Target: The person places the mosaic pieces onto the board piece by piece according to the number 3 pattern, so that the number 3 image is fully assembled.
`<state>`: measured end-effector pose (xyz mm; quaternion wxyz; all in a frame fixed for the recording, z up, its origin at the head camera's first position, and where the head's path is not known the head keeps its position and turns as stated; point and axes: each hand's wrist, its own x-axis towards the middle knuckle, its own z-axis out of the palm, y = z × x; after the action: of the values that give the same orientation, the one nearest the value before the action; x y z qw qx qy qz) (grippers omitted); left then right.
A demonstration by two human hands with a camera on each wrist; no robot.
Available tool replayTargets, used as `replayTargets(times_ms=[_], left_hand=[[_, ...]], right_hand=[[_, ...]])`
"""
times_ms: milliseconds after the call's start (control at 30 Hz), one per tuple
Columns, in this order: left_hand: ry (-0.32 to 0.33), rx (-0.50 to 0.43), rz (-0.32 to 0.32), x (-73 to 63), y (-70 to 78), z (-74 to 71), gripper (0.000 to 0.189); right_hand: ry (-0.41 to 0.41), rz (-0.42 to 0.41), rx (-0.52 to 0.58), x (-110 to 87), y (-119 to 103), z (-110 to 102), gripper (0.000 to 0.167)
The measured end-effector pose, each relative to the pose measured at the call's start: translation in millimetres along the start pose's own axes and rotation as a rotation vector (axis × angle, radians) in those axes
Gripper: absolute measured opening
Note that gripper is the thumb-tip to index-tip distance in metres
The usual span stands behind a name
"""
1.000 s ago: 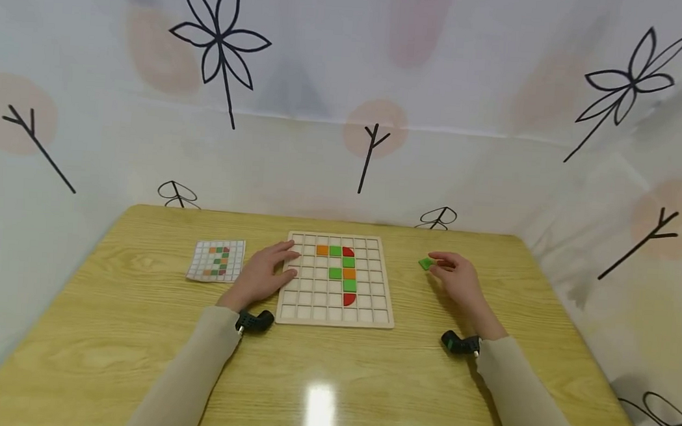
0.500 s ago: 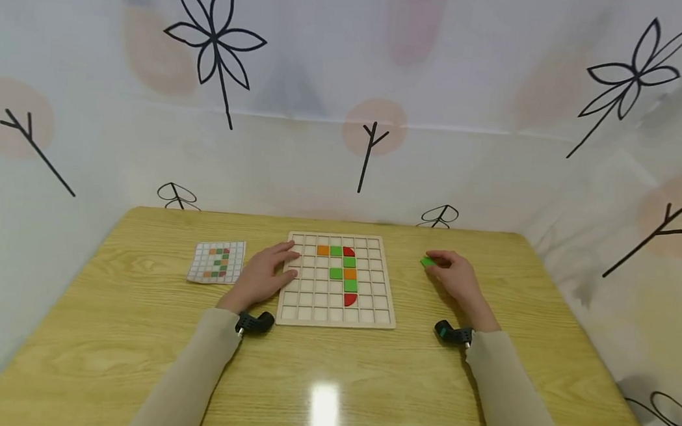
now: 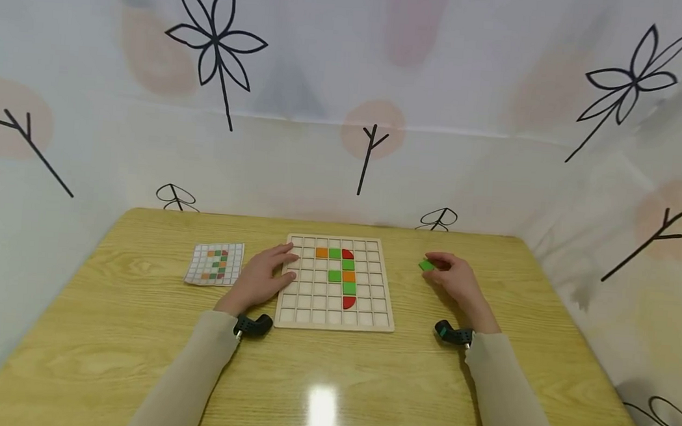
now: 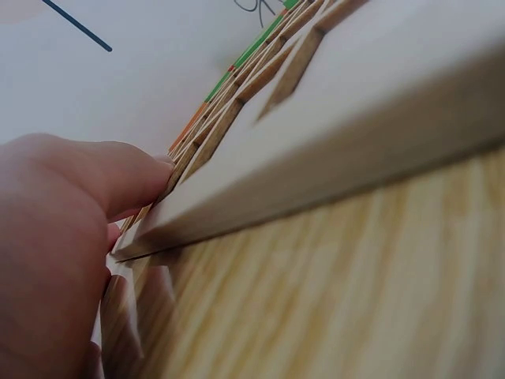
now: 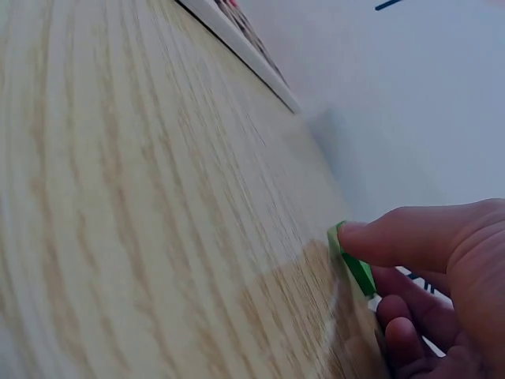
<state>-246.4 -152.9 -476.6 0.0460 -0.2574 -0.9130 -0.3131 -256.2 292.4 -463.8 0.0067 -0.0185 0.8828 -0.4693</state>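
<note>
A wooden grid board (image 3: 307, 315) lies on the table, with orange, green and red tiles in some of its cells. My left hand (image 3: 259, 277) rests on the board's left edge, fingers spread and thumb on the frame; in the left wrist view the thumb (image 4: 130, 178) lies over the rim. To the right of the board, my right hand (image 3: 457, 280) pinches a green tile (image 3: 426, 265) between thumb and fingers. In the right wrist view this green tile (image 5: 355, 264) stands tilted at the tabletop; whether it touches the wood is unclear.
A paper card (image 3: 196, 272) printed with a coloured grid pattern lies left of my left hand. The wooden table (image 3: 377, 384) runs back to a white patterned curtain (image 3: 296, 171), which also hangs along both sides.
The right hand has shifted slightly left, its fingers closing more tightly on the green tile. My left hand stays on the board's edge, and the tiles in the board are unchanged.
</note>
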Motion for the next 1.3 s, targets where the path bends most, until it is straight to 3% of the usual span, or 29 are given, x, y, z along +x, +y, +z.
replayTargets(times_ms=[367, 967, 1300], left_hand=[[-0.001, 0.001, 0.006, 0.2, 1.7, -0.5, 0.044], [-0.001, -0.006, 0.011, 1.6, -2.3, 2.8, 0.044], [-0.013, -0.008, 0.001, 1.0, -0.3, -0.4, 0.045]], right_hand=[[0.035, -0.017, -0.062, 0.7, 0, 3, 0.045], [-0.042, -0.018, -0.134, -3.5, -12, -1, 0.040], [-0.057, -0.087, -0.163, -6.5, -35, 11, 0.038]])
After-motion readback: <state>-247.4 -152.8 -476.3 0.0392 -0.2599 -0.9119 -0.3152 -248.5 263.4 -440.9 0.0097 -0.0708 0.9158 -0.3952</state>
